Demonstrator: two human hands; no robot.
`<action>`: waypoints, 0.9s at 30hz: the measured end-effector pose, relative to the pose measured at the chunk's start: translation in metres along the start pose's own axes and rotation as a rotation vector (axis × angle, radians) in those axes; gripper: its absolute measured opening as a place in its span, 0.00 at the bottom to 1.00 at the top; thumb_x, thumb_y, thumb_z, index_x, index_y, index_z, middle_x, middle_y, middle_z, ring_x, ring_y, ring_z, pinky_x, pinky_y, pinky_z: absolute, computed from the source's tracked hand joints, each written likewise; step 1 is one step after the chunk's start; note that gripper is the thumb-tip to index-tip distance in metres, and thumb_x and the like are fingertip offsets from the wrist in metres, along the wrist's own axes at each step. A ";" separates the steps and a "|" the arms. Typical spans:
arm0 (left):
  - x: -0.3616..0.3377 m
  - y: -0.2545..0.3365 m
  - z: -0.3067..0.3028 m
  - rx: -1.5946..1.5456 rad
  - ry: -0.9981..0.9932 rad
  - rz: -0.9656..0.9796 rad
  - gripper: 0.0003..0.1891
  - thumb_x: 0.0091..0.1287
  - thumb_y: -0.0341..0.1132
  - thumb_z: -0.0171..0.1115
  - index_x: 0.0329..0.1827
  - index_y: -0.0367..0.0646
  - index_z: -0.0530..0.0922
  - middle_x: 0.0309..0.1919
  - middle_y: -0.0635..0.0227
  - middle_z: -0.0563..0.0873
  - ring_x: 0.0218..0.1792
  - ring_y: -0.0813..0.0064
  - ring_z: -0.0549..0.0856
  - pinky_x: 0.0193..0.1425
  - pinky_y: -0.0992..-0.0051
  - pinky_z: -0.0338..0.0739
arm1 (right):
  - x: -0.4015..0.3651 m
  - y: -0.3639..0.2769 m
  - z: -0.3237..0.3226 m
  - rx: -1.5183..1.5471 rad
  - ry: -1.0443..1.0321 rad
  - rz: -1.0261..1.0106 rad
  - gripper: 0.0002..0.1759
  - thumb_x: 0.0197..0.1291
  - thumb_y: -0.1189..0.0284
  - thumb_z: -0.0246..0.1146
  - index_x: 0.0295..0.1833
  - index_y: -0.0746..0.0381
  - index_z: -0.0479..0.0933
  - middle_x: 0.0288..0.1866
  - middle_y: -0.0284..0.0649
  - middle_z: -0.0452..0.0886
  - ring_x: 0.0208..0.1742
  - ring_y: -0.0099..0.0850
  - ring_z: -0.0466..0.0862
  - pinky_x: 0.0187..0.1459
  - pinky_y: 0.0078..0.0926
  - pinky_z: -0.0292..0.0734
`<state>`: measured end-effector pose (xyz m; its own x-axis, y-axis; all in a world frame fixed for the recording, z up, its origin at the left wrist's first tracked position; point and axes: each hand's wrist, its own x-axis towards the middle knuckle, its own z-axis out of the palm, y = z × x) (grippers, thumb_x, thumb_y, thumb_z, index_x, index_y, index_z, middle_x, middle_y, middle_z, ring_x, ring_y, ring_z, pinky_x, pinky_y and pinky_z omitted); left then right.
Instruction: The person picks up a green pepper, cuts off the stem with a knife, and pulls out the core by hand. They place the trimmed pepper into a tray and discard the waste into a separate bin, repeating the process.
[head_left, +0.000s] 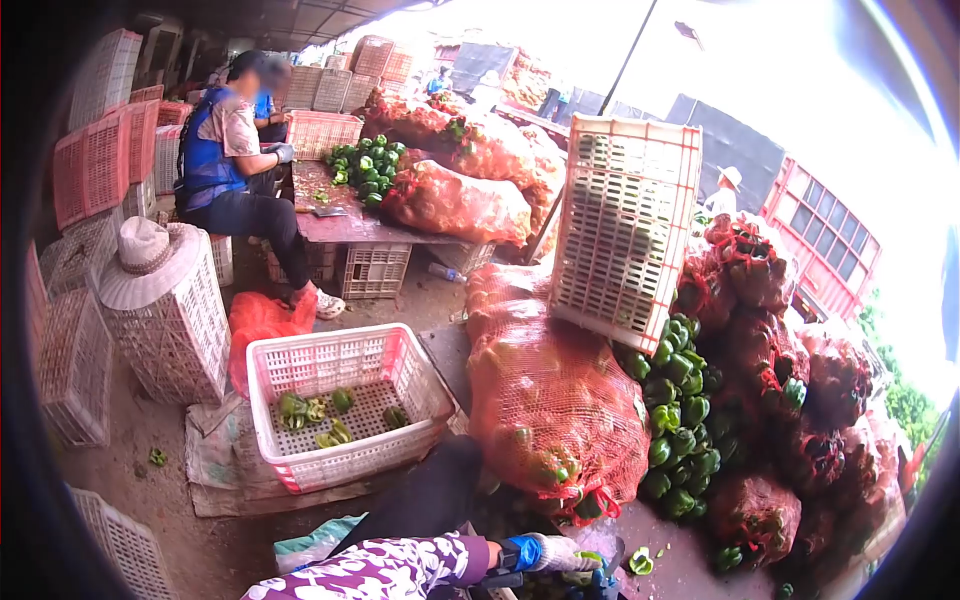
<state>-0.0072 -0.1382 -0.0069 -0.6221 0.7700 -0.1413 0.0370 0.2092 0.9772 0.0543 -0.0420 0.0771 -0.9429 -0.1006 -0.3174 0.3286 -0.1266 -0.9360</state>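
Observation:
My left hand (556,554), in a pale work glove with a blue cuff and a patterned purple sleeve, is at the bottom edge. Its fingers look curled around something I cannot make out. Beside it, blue and dark material at the frame edge may belong to my right hand; its fingers do not show. A cut green pepper piece (641,561) lies just right of the hands. Above them bulges a red mesh sack (555,400) of peppers, with loose green bell peppers (683,415) piled against it. A white crate (360,458) to the left contains a few peppers and pieces.
A tall crate (628,225) of peppers stands tilted on the sack. More mesh sacks (755,515) are heaped at right. At a low table (340,228) a person in a blue vest (212,150) sits near peppers. Stacked crates (90,165) and a hat (150,255) stand left.

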 end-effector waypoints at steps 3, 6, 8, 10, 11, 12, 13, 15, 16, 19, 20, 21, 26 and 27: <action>-0.005 -0.001 0.000 -0.080 0.037 0.005 0.33 0.66 0.68 0.56 0.42 0.43 0.89 0.32 0.61 0.89 0.34 0.67 0.85 0.43 0.66 0.76 | 0.000 -0.003 0.008 -0.014 -0.010 0.001 0.27 0.70 0.58 0.59 0.67 0.63 0.73 0.48 0.40 0.85 0.38 0.28 0.85 0.34 0.23 0.81; -0.006 -0.005 0.004 -0.144 0.057 0.014 0.30 0.65 0.65 0.62 0.41 0.43 0.89 0.31 0.64 0.89 0.32 0.71 0.84 0.42 0.69 0.76 | -0.003 -0.001 0.010 -0.015 -0.008 0.002 0.27 0.69 0.58 0.60 0.67 0.63 0.73 0.49 0.40 0.85 0.38 0.28 0.85 0.35 0.24 0.82; -0.005 -0.009 0.010 -0.173 0.070 0.024 0.28 0.64 0.63 0.66 0.40 0.42 0.90 0.31 0.66 0.90 0.31 0.74 0.84 0.41 0.71 0.76 | -0.006 0.000 0.009 -0.011 -0.004 -0.002 0.27 0.69 0.59 0.60 0.68 0.63 0.72 0.49 0.40 0.85 0.39 0.28 0.85 0.36 0.24 0.82; -0.011 -0.002 0.012 -0.202 0.092 0.026 0.27 0.63 0.61 0.70 0.40 0.42 0.90 0.30 0.69 0.90 0.30 0.76 0.84 0.40 0.72 0.76 | -0.010 0.002 0.006 -0.005 -0.003 -0.007 0.28 0.69 0.59 0.61 0.68 0.63 0.72 0.49 0.41 0.85 0.39 0.28 0.85 0.36 0.24 0.82; -0.014 0.001 0.012 -0.240 0.087 -0.012 0.21 0.62 0.55 0.74 0.38 0.43 0.91 0.28 0.73 0.89 0.28 0.82 0.82 0.35 0.75 0.75 | -0.012 0.003 0.003 -0.003 0.001 -0.010 0.28 0.68 0.59 0.61 0.68 0.63 0.71 0.49 0.41 0.85 0.40 0.28 0.85 0.36 0.25 0.82; -0.020 0.009 0.010 -0.248 0.087 -0.013 0.21 0.62 0.55 0.74 0.38 0.43 0.91 0.28 0.73 0.89 0.27 0.82 0.81 0.34 0.76 0.74 | -0.014 0.005 0.000 0.003 0.002 -0.015 0.28 0.68 0.59 0.61 0.69 0.63 0.71 0.50 0.41 0.85 0.40 0.28 0.85 0.36 0.25 0.82; -0.025 0.017 0.008 -0.256 0.086 -0.015 0.21 0.62 0.55 0.74 0.39 0.44 0.90 0.28 0.74 0.88 0.26 0.83 0.81 0.33 0.76 0.73 | -0.017 0.006 -0.004 0.009 0.003 -0.018 0.29 0.68 0.59 0.61 0.69 0.63 0.71 0.50 0.41 0.85 0.40 0.29 0.85 0.37 0.25 0.83; -0.034 0.030 0.005 -0.272 0.084 -0.019 0.21 0.62 0.55 0.74 0.39 0.44 0.90 0.27 0.75 0.88 0.25 0.83 0.80 0.31 0.77 0.72 | -0.024 0.010 -0.014 0.021 0.005 -0.033 0.29 0.68 0.60 0.62 0.69 0.63 0.70 0.50 0.41 0.85 0.41 0.29 0.85 0.37 0.25 0.83; -0.036 0.034 0.005 -0.281 0.081 -0.022 0.21 0.62 0.55 0.74 0.39 0.45 0.90 0.27 0.75 0.87 0.24 0.84 0.79 0.29 0.77 0.71 | -0.028 0.012 -0.021 0.025 0.002 -0.049 0.29 0.67 0.60 0.62 0.69 0.63 0.70 0.50 0.41 0.85 0.41 0.29 0.85 0.37 0.25 0.83; -0.034 0.032 0.008 -0.371 0.026 -0.042 0.20 0.62 0.54 0.74 0.41 0.45 0.89 0.26 0.76 0.86 0.22 0.85 0.78 0.27 0.79 0.70 | -0.040 0.022 -0.037 0.048 0.010 -0.069 0.30 0.67 0.60 0.63 0.70 0.63 0.70 0.51 0.41 0.84 0.41 0.29 0.85 0.38 0.26 0.83; -0.031 0.031 0.007 -0.394 0.011 -0.066 0.18 0.63 0.51 0.74 0.40 0.44 0.88 0.26 0.76 0.86 0.24 0.86 0.78 0.28 0.80 0.71 | -0.044 0.025 -0.043 0.057 0.012 -0.079 0.30 0.67 0.61 0.63 0.70 0.63 0.69 0.51 0.41 0.84 0.42 0.29 0.85 0.38 0.26 0.83; -0.031 0.035 0.005 -0.418 -0.006 -0.091 0.16 0.64 0.48 0.75 0.39 0.43 0.87 0.26 0.77 0.85 0.25 0.86 0.79 0.30 0.81 0.71 | -0.048 0.029 -0.048 0.064 0.016 -0.088 0.31 0.66 0.61 0.63 0.70 0.63 0.69 0.51 0.41 0.84 0.42 0.29 0.85 0.38 0.26 0.84; -0.044 0.052 -0.001 -0.520 -0.084 -0.033 0.12 0.67 0.42 0.74 0.38 0.41 0.86 0.27 0.76 0.86 0.28 0.86 0.81 0.32 0.81 0.74 | -0.056 0.043 -0.075 0.113 -0.015 -0.175 0.32 0.66 0.61 0.64 0.72 0.63 0.68 0.52 0.41 0.84 0.43 0.30 0.85 0.40 0.27 0.84; -0.046 0.054 -0.002 -0.609 -0.097 -0.027 0.10 0.67 0.39 0.73 0.40 0.41 0.86 0.28 0.75 0.86 0.28 0.86 0.81 0.33 0.81 0.75 | -0.056 0.047 -0.080 0.136 -0.047 -0.215 0.32 0.65 0.62 0.64 0.72 0.63 0.68 0.52 0.41 0.84 0.43 0.30 0.85 0.40 0.27 0.84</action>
<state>0.0219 -0.1632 0.0526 -0.5420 0.8263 -0.1530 -0.4484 -0.1304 0.8843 0.1177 0.0371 0.0389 -0.9894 -0.1024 -0.1034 0.1284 -0.2807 -0.9512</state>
